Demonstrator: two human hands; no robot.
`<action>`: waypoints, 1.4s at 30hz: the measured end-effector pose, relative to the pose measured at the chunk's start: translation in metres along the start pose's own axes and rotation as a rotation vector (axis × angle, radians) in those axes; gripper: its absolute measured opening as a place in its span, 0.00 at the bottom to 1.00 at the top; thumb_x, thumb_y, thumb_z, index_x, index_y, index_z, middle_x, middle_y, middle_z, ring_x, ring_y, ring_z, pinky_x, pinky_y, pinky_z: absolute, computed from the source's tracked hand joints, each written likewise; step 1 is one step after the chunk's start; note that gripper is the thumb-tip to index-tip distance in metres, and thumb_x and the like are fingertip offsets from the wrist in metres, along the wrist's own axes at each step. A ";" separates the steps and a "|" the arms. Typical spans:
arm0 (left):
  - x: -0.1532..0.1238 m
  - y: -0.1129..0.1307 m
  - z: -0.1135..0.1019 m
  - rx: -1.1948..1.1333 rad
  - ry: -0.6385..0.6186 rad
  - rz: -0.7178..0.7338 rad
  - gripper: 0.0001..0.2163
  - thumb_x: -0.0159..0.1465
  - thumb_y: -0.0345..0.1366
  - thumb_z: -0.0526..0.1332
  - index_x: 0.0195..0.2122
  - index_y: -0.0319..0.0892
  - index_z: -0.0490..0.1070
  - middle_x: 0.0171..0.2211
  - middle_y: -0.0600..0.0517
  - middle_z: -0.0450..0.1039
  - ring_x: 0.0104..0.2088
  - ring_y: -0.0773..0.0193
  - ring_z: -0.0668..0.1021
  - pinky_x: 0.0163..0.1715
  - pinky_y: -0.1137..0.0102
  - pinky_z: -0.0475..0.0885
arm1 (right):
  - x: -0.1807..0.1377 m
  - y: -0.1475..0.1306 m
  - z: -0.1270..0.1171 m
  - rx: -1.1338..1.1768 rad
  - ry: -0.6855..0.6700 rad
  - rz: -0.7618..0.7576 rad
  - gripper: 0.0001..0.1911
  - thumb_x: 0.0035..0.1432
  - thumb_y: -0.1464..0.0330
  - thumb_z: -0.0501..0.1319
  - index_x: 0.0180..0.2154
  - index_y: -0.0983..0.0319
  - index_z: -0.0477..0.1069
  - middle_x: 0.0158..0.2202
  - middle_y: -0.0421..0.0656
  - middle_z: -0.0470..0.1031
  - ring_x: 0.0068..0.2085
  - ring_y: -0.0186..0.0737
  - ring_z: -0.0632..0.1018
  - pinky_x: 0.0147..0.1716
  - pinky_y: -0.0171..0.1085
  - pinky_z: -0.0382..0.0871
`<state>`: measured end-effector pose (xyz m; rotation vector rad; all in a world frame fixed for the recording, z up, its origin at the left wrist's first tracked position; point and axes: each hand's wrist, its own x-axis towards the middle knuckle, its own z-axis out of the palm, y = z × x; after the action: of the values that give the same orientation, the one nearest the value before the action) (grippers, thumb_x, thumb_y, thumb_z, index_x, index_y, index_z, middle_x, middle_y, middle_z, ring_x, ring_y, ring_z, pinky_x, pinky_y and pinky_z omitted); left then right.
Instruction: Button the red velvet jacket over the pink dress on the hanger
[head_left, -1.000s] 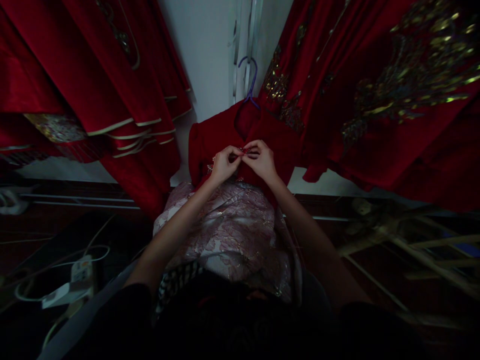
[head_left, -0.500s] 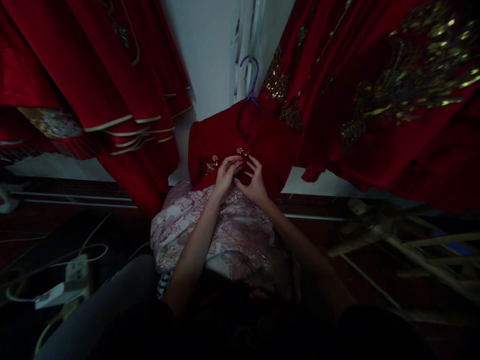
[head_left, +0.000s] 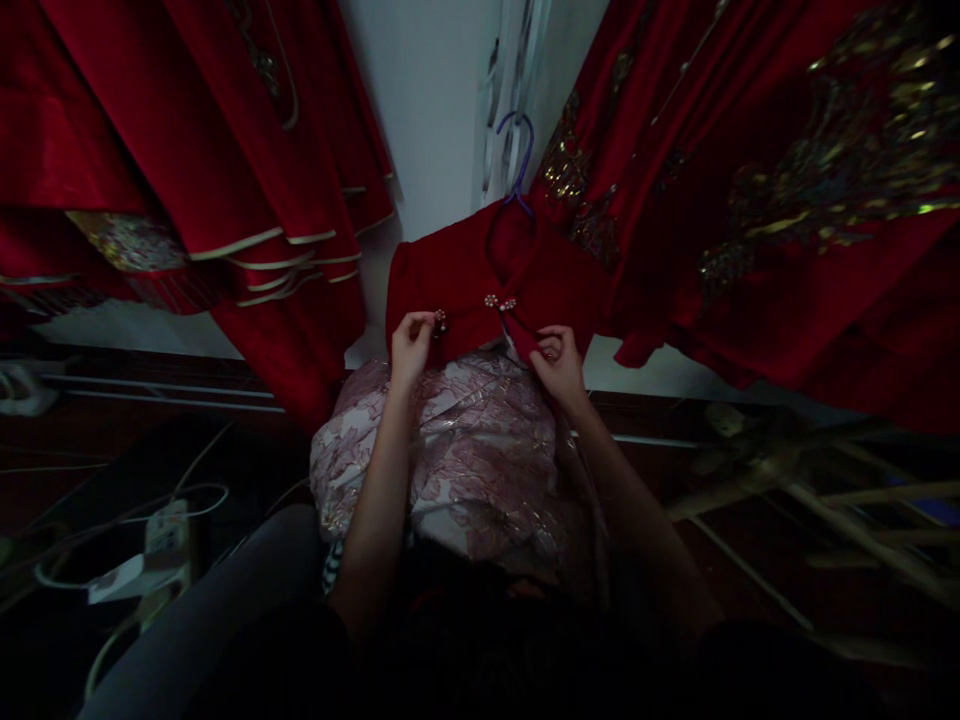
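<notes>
A short red jacket [head_left: 457,260] hangs on a purple hanger [head_left: 523,150], its collar open at the top. Two small flower-shaped ornaments [head_left: 500,302] sit together at the closed upper front; below them the front edges part. At the jacket's left side, my left hand [head_left: 411,352] is closed, pinching at a jewelled brooch [head_left: 440,321] that its fingers partly cover. My right hand [head_left: 559,365] grips the lower front edge on the other side and folds it outward, showing a pale lining. A pinkish patterned skirt [head_left: 480,460] spreads below the jacket.
Red garments with pale trim [head_left: 247,190] hang at the left. More red clothes with gold sequins [head_left: 847,130] hang at the right. A power strip [head_left: 169,540] with cables lies lower left. A wooden frame [head_left: 795,480] stands at lower right.
My hands have moved apart from the middle of the jacket front. The left went to the brooch, the right to the front edge, which is now pulled open below the flower ornaments.
</notes>
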<state>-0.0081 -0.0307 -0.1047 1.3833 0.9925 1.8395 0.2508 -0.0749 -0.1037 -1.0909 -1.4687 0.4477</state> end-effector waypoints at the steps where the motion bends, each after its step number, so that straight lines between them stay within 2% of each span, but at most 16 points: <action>1: 0.000 -0.006 -0.001 0.038 -0.001 -0.002 0.09 0.58 0.41 0.65 0.35 0.40 0.71 0.36 0.50 0.77 0.36 0.65 0.78 0.41 0.69 0.73 | 0.004 -0.009 -0.006 0.064 -0.017 0.016 0.18 0.47 0.71 0.62 0.42 0.58 0.61 0.27 0.34 0.68 0.28 0.31 0.72 0.29 0.32 0.67; 4: -0.005 -0.020 0.005 0.092 -0.008 -0.036 0.10 0.55 0.36 0.66 0.36 0.41 0.67 0.35 0.52 0.74 0.32 0.68 0.77 0.36 0.71 0.72 | 0.012 -0.043 -0.021 0.246 -0.179 0.099 0.16 0.48 0.69 0.63 0.40 0.57 0.61 0.26 0.33 0.68 0.24 0.29 0.69 0.23 0.30 0.63; 6: -0.010 -0.026 0.013 0.093 0.011 -0.043 0.12 0.54 0.34 0.67 0.36 0.42 0.65 0.34 0.53 0.72 0.30 0.69 0.76 0.34 0.72 0.71 | 0.014 -0.068 -0.022 0.353 -0.216 0.099 0.16 0.50 0.67 0.64 0.39 0.56 0.61 0.30 0.35 0.69 0.26 0.29 0.71 0.24 0.30 0.65; 9: -0.015 -0.028 0.024 0.062 0.080 -0.041 0.15 0.54 0.31 0.67 0.38 0.43 0.62 0.34 0.54 0.70 0.29 0.71 0.75 0.33 0.74 0.71 | 0.014 -0.096 -0.008 0.386 -0.277 0.034 0.15 0.52 0.65 0.65 0.38 0.57 0.61 0.32 0.36 0.69 0.29 0.29 0.72 0.27 0.31 0.68; 11: -0.016 -0.028 0.026 0.038 0.114 -0.049 0.17 0.53 0.29 0.67 0.39 0.43 0.61 0.35 0.54 0.70 0.29 0.72 0.75 0.32 0.76 0.70 | 0.014 -0.102 0.010 0.357 -0.342 -0.003 0.16 0.52 0.64 0.66 0.38 0.57 0.61 0.32 0.36 0.69 0.28 0.28 0.72 0.26 0.30 0.67; 15: -0.014 -0.028 0.025 -0.025 0.098 -0.056 0.18 0.51 0.28 0.66 0.40 0.44 0.62 0.37 0.53 0.71 0.30 0.72 0.75 0.32 0.76 0.71 | 0.020 -0.084 0.052 0.292 -0.386 -0.037 0.15 0.52 0.63 0.66 0.38 0.58 0.62 0.30 0.35 0.69 0.26 0.29 0.71 0.25 0.31 0.68; 19: -0.010 -0.030 0.022 -0.076 0.107 -0.062 0.17 0.50 0.28 0.67 0.39 0.42 0.64 0.36 0.53 0.71 0.31 0.70 0.76 0.36 0.72 0.73 | 0.033 -0.049 0.090 0.154 -0.259 -0.078 0.11 0.53 0.64 0.63 0.36 0.59 0.64 0.31 0.36 0.71 0.28 0.31 0.72 0.28 0.32 0.69; 23: -0.008 -0.031 0.019 -0.099 0.090 -0.015 0.12 0.53 0.33 0.67 0.37 0.41 0.68 0.35 0.50 0.74 0.35 0.67 0.77 0.40 0.70 0.73 | 0.040 -0.029 0.114 0.018 -0.172 -0.081 0.08 0.52 0.66 0.63 0.34 0.60 0.66 0.32 0.38 0.73 0.30 0.32 0.73 0.33 0.34 0.70; 28: -0.008 -0.034 0.019 -0.085 0.144 0.032 0.14 0.54 0.38 0.67 0.40 0.42 0.69 0.40 0.49 0.74 0.37 0.66 0.78 0.41 0.69 0.73 | 0.037 -0.021 0.122 0.033 -0.165 -0.044 0.10 0.51 0.67 0.63 0.37 0.60 0.67 0.37 0.40 0.75 0.33 0.33 0.74 0.35 0.35 0.71; 31: -0.008 -0.036 0.019 -0.070 0.101 0.011 0.15 0.54 0.39 0.67 0.40 0.42 0.69 0.42 0.48 0.74 0.38 0.65 0.78 0.43 0.68 0.74 | 0.036 -0.020 0.120 0.061 -0.186 -0.021 0.13 0.51 0.66 0.63 0.39 0.60 0.67 0.37 0.41 0.74 0.34 0.33 0.74 0.35 0.35 0.72; 35: -0.009 -0.035 0.019 -0.073 0.041 -0.027 0.14 0.56 0.38 0.65 0.42 0.42 0.70 0.46 0.47 0.74 0.42 0.64 0.78 0.48 0.66 0.72 | 0.035 -0.018 0.119 0.128 -0.300 0.028 0.21 0.48 0.69 0.64 0.46 0.60 0.64 0.39 0.41 0.71 0.34 0.32 0.75 0.35 0.35 0.74; 39: -0.010 -0.029 0.017 -0.091 0.018 -0.099 0.13 0.57 0.36 0.64 0.43 0.41 0.71 0.45 0.46 0.76 0.44 0.63 0.78 0.50 0.65 0.72 | 0.036 -0.016 0.120 0.108 -0.299 -0.020 0.19 0.50 0.71 0.62 0.46 0.60 0.64 0.37 0.40 0.70 0.34 0.32 0.74 0.34 0.34 0.73; 42: -0.010 -0.023 0.018 -0.071 0.039 -0.086 0.11 0.57 0.35 0.64 0.41 0.39 0.73 0.44 0.45 0.77 0.44 0.62 0.79 0.51 0.64 0.72 | 0.036 -0.014 0.123 0.090 -0.272 -0.058 0.18 0.52 0.70 0.62 0.46 0.60 0.65 0.34 0.39 0.69 0.33 0.32 0.73 0.32 0.33 0.71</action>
<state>0.0129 -0.0235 -0.1265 1.2479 0.9810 1.8264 0.1366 -0.0142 -0.1015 -0.9401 -1.6964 0.6336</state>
